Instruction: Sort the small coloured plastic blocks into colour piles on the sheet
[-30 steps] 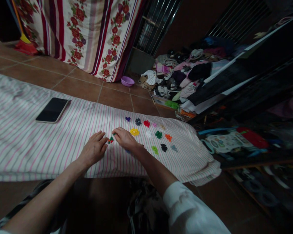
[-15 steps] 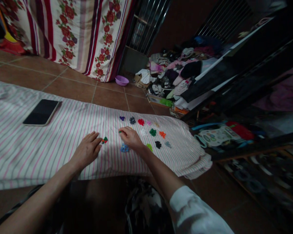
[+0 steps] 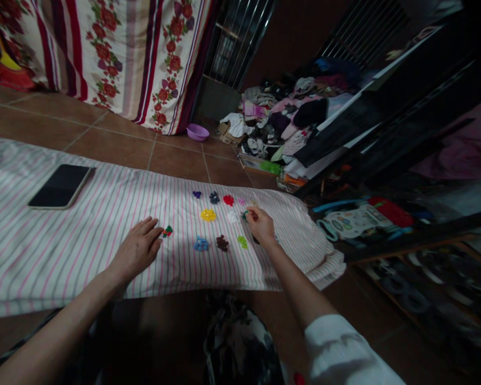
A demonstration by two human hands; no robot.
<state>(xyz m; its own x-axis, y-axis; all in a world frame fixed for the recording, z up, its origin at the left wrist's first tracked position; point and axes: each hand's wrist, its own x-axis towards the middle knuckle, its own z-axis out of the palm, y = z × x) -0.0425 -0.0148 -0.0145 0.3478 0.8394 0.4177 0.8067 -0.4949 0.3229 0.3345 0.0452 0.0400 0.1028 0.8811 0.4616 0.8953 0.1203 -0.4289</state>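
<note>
Your right hand (image 3: 261,225), its grip impossible to tell, is at the dark-green plastic pile (image 3: 245,215), right of the red-and-green plastic cluster (image 3: 167,231) beside your loosely spread left hand (image 3: 135,245).

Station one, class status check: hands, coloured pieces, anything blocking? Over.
Left hand open, beside small red-and-green plastic cluster. Right hand at small dark-green plastic pile, grip unclear. Right hand partly hides small black pile.
</note>
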